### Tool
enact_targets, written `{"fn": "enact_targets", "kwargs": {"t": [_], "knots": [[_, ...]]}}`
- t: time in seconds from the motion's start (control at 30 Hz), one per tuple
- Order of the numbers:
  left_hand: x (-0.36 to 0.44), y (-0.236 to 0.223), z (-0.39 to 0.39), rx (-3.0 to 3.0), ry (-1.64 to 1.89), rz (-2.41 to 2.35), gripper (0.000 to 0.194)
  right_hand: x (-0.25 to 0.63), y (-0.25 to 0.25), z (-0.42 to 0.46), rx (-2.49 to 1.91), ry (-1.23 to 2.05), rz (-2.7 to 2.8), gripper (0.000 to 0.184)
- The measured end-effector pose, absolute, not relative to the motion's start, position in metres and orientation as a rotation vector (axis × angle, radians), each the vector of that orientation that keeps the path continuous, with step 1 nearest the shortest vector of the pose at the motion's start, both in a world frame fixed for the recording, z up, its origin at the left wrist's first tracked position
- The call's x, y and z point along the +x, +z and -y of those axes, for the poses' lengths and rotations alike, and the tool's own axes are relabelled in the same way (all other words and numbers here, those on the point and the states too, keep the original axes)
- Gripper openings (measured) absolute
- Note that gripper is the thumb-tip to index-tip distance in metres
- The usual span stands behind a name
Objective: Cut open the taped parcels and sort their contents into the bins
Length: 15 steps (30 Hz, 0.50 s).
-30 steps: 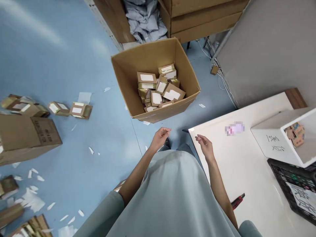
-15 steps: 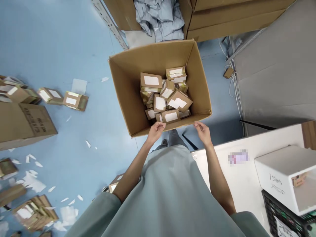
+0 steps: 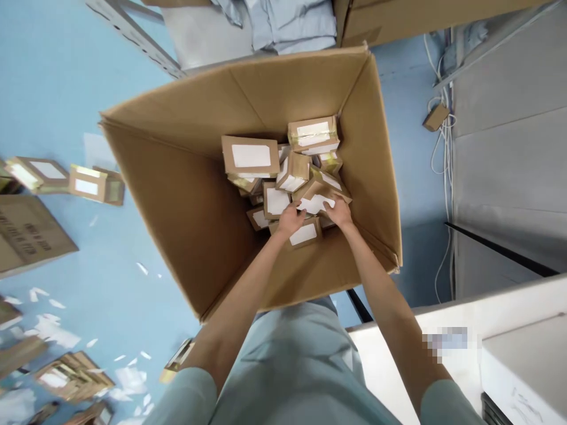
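Scraps of white paper (image 3: 55, 330) litter the blue floor (image 3: 146, 236) at the far left, near a large printed carton (image 3: 33, 233) lying partly out of view. Just above that carton, two small labelled parcels (image 3: 95, 184) sit side by side on the floor. Farther right stands a big open box (image 3: 163, 200), its walls tall around a jumbled pile of small cardboard boxes (image 3: 251, 156), most bearing white labels. Grey bags (image 3: 292, 23) lie beyond its far rim.

Both forearms reach over the near rim. The left hand (image 3: 291, 219) pinches the left end of one box with a ragged white label (image 3: 315, 202), thumb and fingers close together. That box lies tilted on the pile, right of centre inside the big box, between the two hands. The right hand (image 3: 339, 211) curls around its right end, thumb over the label.

To the right, white cables (image 3: 447, 177) run along a grey partition (image 3: 509, 147), with a small brown block (image 3: 436, 117) beside them. At lower right is a white counter (image 3: 385, 360), carrying a white bin (image 3: 527, 360) cut off by the edge of view.
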<state>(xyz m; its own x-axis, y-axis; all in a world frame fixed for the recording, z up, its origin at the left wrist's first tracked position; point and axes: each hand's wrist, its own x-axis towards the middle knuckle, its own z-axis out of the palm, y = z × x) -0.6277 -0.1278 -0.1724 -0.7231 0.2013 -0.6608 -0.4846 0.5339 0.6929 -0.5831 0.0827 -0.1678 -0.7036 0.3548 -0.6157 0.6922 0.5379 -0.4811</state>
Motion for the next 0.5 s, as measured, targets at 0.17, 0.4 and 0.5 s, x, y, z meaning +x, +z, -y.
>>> {"fn": "enact_targets", "kwargs": {"t": [0.17,0.4,0.5], "knots": [[-0.64,-0.25,0.138,-0.465,1.116,-2.038,0.026,-0.635,-0.239,-0.062,0.738,-0.968,-2.505,0.042],[-0.623,-0.302,0.131,-0.805,1.17,-1.894,0.027,-0.636,-0.259,-0.05,0.793,-0.821,-2.605,0.042],[-0.618,-0.304,0.121,-0.891,1.233,-1.835,0.031,-0.635,-0.254,-0.049,0.763,-0.811,-2.605,0.043]]}}
